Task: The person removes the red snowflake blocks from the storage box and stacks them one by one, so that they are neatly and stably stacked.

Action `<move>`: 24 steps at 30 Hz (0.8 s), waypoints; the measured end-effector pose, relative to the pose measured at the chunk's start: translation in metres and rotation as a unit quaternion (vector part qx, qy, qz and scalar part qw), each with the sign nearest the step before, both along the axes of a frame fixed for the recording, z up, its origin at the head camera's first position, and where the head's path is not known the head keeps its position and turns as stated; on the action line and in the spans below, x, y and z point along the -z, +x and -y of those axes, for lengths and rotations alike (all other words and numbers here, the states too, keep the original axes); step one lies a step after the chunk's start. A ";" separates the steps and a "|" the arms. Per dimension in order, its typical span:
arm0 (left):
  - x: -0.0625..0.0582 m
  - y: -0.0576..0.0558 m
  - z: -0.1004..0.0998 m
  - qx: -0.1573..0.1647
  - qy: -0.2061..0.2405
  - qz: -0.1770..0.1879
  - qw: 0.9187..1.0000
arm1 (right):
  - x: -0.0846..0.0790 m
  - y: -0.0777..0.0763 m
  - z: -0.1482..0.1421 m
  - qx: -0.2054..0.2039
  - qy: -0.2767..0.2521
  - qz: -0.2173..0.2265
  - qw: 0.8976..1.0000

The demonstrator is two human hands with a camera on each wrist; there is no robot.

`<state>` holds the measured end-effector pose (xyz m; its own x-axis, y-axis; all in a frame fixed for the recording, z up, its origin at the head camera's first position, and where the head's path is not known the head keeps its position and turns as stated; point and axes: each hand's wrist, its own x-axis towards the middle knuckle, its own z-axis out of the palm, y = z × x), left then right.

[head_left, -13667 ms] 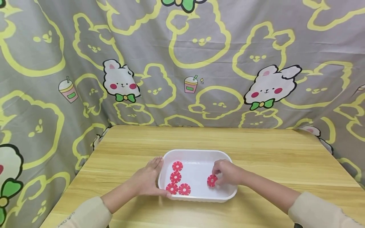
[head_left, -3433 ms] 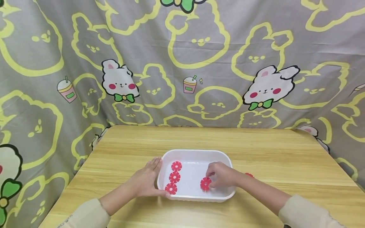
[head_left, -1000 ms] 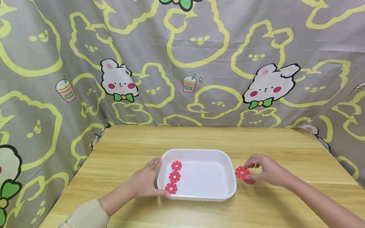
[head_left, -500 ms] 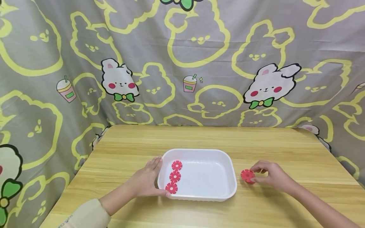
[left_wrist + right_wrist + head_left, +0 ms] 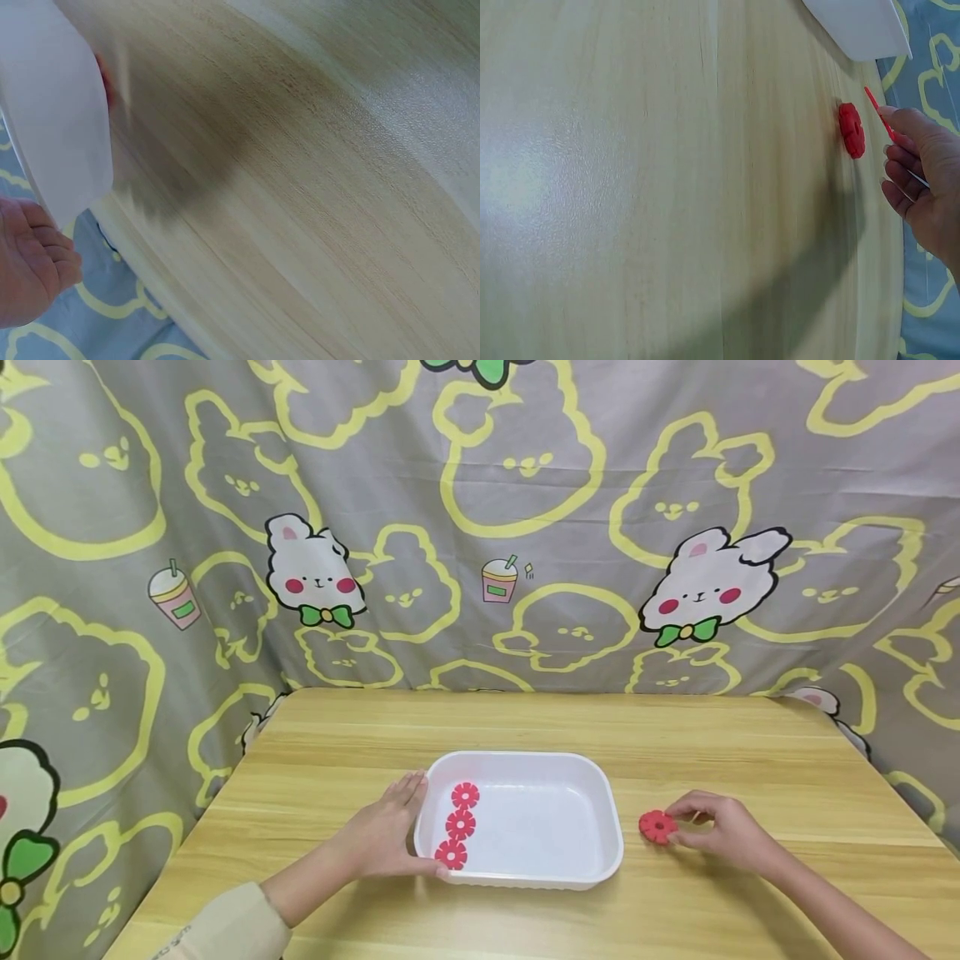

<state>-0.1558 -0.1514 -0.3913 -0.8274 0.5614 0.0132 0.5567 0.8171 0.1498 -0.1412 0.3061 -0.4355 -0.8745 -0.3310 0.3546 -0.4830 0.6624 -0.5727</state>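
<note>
A white plastic tray (image 5: 525, 827) stands on the table, with three red notched discs (image 5: 461, 824), flower-shaped snowflake pieces, in a column along its left side. My left hand (image 5: 386, 831) holds the tray's left end, fingers along the side wall and thumb at the front corner. To the tray's right, my right hand (image 5: 716, 828) pinches a red disc (image 5: 657, 827) between thumb and fingers. The right wrist view shows this held disc (image 5: 880, 112) edge-on, tilted, close to more red discs (image 5: 851, 131) lying on the tabletop; the head view mostly hides those beneath it.
The wooden table (image 5: 465, 718) runs back to a grey curtain (image 5: 480, 527) printed with yellow outlines and white rabbits. The tray's raised rim stands between the discs inside and those on the right.
Over the earlier frames, discs leave the tray for the table on its right. In the last second, my right hand shifts slightly right and toward me with its disc. My left hand keeps still.
</note>
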 end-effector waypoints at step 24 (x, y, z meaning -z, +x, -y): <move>-0.001 0.001 0.000 0.006 0.002 0.004 1.000 | 0.017 -0.003 -0.006 0.009 -0.043 0.046 0.998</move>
